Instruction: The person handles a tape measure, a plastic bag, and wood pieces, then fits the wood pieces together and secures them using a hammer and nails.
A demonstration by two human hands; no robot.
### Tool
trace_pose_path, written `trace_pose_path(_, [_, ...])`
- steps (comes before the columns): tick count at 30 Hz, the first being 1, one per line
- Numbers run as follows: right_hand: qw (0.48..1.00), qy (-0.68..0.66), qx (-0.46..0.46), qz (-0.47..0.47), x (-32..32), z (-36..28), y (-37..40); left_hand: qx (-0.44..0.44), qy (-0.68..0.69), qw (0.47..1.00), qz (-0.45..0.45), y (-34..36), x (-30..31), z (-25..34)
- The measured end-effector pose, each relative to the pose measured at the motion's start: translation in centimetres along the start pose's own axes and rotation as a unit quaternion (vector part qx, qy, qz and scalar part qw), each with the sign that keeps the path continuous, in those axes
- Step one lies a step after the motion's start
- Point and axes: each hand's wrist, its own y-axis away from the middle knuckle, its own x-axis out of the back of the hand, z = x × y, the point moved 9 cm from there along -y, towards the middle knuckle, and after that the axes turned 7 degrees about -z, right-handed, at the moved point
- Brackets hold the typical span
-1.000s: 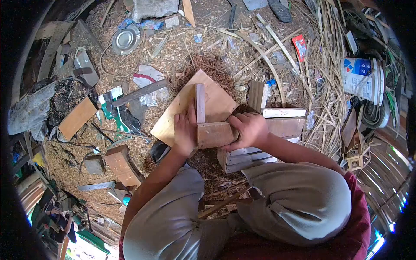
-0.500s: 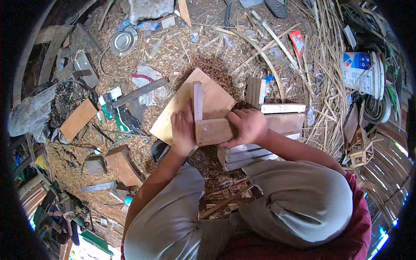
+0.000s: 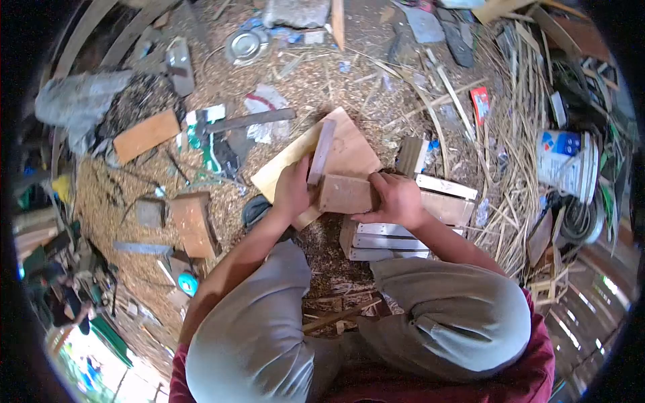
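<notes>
I hold an L-shaped wooden piece over a pale plywood board [image 3: 349,151] lying on the sawdust-covered ground. My left hand [image 3: 293,193] grips the narrow upright strip [image 3: 322,149] near its base. My right hand [image 3: 397,200] is closed on the right end of the short brown wooden block [image 3: 344,195] joined to that strip. Both knees in grey trousers fill the lower view.
A stack of pale slats [image 3: 386,242] lies under my right wrist. A hammer [image 3: 235,122] and a small plank [image 3: 146,135] lie to the left, a wooden block [image 3: 191,224] nearer. A white bucket [image 3: 568,165] and dry stalks crowd the right. A metal bowl [image 3: 246,46] sits far back.
The view has swung, so the scene sits rotated and shifted. Both hands keep their grip on the wooden piece, which now tilts slightly to the right.
</notes>
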Motion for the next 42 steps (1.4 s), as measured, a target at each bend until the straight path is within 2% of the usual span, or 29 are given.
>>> trace_pose_path(1, [1.0,-0.001,0.002,-0.002,0.0,-0.3,-0.1,0.028,0.014,0.999,-0.006,0.2,0.3,-0.5])
trace_pose_path(2, [1.0,0.004,-0.015,-0.023,-0.1,-0.3,0.0,0.092,-0.008,0.995,0.035,1.2,1.1,-1.1])
trace_pose_path(5, [0.999,0.024,-0.015,-0.021,-0.7,-0.3,0.1,0.229,0.025,0.969,0.085,3.9,3.4,-2.6])
trace_pose_path(6, [0.999,0.021,-0.027,-0.041,-0.7,-0.5,0.2,0.245,0.026,0.966,0.082,4.6,4.1,-3.0])
trace_pose_path(9, [1.0,0.012,0.022,0.006,0.0,-1.8,0.6,0.211,0.023,0.976,0.048,6.9,7.6,-1.5])
trace_pose_path(10, [1.0,0.007,0.009,-0.026,-0.3,-1.6,0.7,0.213,0.037,0.975,0.039,7.9,8.3,-2.2])
trace_pose_path(13, [0.999,0.023,0.013,-0.02,-0.3,-1.5,0.4,0.198,0.082,0.976,0.037,11.7,11.3,-3.6])
trace_pose_path(14, [0.999,0.037,0.019,-0.029,0.3,-2.2,0.5,0.177,0.024,0.98,0.092,13.7,13.4,-3.2])
trace_pose_path(17, [0.991,0.088,0.101,0.023,3.3,-5.2,-0.3,0.218,0.041,0.955,0.198,20.4,16.9,-6.0])
trace_pose_path(18, [0.994,0.046,0.1,-0.02,4.4,-6.2,-1.1,0.222,0.042,0.947,0.228,22.6,18.2,-5.9])
trace_pose_path(20, [0.986,0.053,0.147,-0.058,7.3,-9.3,-2.2,0.229,0.046,0.931,0.282,27.0,20.0,-6.1])
trace_pose_path(22, [0.974,0.035,0.21,-0.076,9.5,-11.9,-2.9,0.29,0.062,0.904,0.308,30.8,20.8,-7.1])
trace_pose_path(24, [0.965,0.017,0.209,-0.16,11.1,-14.0,-3.5,0.342,0.05,0.887,0.307,33.5,21.7,-7.2])
trace_pose_path(27, [0.951,0.008,0.202,-0.234,13.4,-17.0,-3.4,0.362,0.09,0.851,0.369,36.4,21.7,-11.9])
trace_pose_path(29, [0.943,0.022,0.203,-0.262,13.4,-17.9,-3.9,0.325,0.055,0.846,0.419,36.7,23.0,-11.8])
trace_pose_path(31, [0.932,0.059,0.22,-0.282,12.2,-19.3,-4.7,0.31,0.036,0.844,0.436,38.1,21.6,-14.3])
trace_pose_path(32, [0.922,0.081,0.24,-0.292,11.1,-20.0,-5.3,0.335,0.015,0.831,0.444,38.8,22.8,-10.9])
trace_pose_path(35, [0.89,0.111,0.297,-0.328,6.3,-23.4,-7.2,0.351,-0.023,0.777,0.522,43.7,24.1,-12.7])
trace_pose_path(36, [0.877,0.116,0.314,-0.344,4.1,-24.8,-7.9,0.326,0.087,0.769,0.543,45.4,23.7,-15.4])
trace_pose_path(39, [0.858,0.076,0.376,-0.342,-2.9,-29.7,-9.5,0.403,-0.017,0.761,0.509,49.4,25.0,-14.3])
trace_pose_path(40, [0.854,0.054,0.391,-0.34,-5.6,-31.4,-10.2,0.414,-0.027,0.754,0.509,51.5,24.2,-16.9])
trace_pose_path(42, [0.842,0.007,0.422,-0.335,-11.0,-35.4,-11.3,0.454,-0.009,0.721,0.523,54.4,22.7,-18.5])
